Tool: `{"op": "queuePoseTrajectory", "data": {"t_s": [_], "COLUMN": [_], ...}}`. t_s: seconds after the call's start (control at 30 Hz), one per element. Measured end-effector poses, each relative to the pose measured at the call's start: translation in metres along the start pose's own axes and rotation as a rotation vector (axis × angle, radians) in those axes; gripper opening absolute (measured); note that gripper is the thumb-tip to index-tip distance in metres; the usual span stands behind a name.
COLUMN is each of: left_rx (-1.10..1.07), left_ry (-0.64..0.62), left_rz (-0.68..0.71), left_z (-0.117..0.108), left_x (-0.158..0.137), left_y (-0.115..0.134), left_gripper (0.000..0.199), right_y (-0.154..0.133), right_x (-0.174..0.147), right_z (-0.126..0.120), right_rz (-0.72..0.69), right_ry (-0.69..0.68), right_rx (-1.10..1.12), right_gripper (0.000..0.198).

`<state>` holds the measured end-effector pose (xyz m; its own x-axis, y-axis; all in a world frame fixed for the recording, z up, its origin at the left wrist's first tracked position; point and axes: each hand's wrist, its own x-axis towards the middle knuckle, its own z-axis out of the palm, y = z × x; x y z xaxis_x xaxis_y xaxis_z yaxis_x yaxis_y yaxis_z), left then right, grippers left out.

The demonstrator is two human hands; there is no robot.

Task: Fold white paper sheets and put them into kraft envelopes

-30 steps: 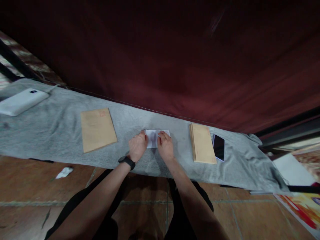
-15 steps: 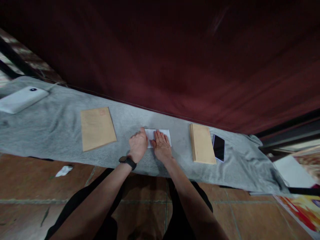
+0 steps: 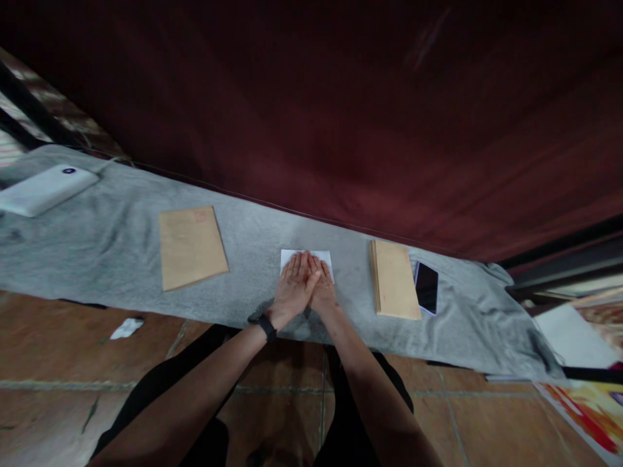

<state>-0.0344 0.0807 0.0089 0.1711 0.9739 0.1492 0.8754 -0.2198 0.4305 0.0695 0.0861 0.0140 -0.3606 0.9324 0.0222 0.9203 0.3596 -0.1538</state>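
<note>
A small white sheet of paper (image 3: 287, 257), perhaps folded, lies on the grey cloth in front of me, largely covered by my hands. My left hand (image 3: 293, 288) rests flat on it, fingers stretched out and pointing away from me. Close beside it, my right hand (image 3: 321, 285) also lies flat on the paper. The left thumb crosses over the right hand. Only the paper's upper edge and corners show. To the left is a brown envelope (image 3: 192, 250). On the right sits a stack of brown envelopes (image 3: 396, 280).
Grey cloth (image 3: 341, 327) covers the long narrow surface. A phone (image 3: 427, 287) lies right of the stack, and a white device (image 3: 46, 189) with a cable is at the far left. Dark red fabric (image 3: 311, 143) hangs behind. Crumpled white tissue (image 3: 126, 328) is on the tiled floor.
My left hand has gone from a curled pose at the paper's left edge to lying flat on it, against my right hand. The right hand has barely moved.
</note>
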Motion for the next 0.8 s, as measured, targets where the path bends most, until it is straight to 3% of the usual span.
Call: {"op": "queuePoseTrajectory", "data": {"t_s": [0.3, 0.63, 0.8], "left_rx": [0.243, 0.268, 0.291], "left_ry": [-0.043, -0.032, -0.032], "left_rz": [0.01, -0.051, -0.049], "left_z": [-0.009, -0.013, -0.014], "left_x": [-0.008, -0.007, -0.007], "left_y": [-0.007, -0.027, -0.026], "left_gripper": [0.063, 0.064, 0.064], "right_y": [0.028, 0.054, 0.048], "right_x": [-0.003, -0.018, -0.022], "right_z": [0.004, 0.003, -0.004], "right_rz": [0.174, 0.238, 0.244], "right_ry": [0.085, 0.131, 0.221], "right_rx": [0.03, -0.012, -0.012], "right_gripper": [0.054, 0.054, 0.054]}}
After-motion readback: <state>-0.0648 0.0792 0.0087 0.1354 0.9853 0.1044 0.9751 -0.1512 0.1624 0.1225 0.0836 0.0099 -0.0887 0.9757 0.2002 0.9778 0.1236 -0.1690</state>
